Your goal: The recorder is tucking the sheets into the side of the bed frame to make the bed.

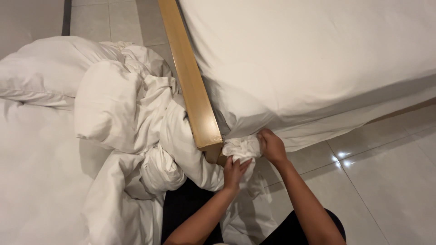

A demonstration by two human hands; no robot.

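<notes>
We take the wooden bed frame (193,86) as our landmark. Right of it lies the mattress under its white fitted sheet (309,54), and left of it a heap of white bedding (127,118) covers the floor.

The sheet corner (241,149) sits bunched just off the frame's near end. Our left hand (233,173) grips it from below, fingers curled tight into the cloth. Our right hand (271,146) clasps it from the side away from the frame, fingers closed on the same bundle. So the corner lies between both sets of fingers, pinched in each.

We judge the cloth could snag on the frame's end or slip from our hold if we pull unevenly. The loose bedding just beside the frame could catch underfoot.
</notes>
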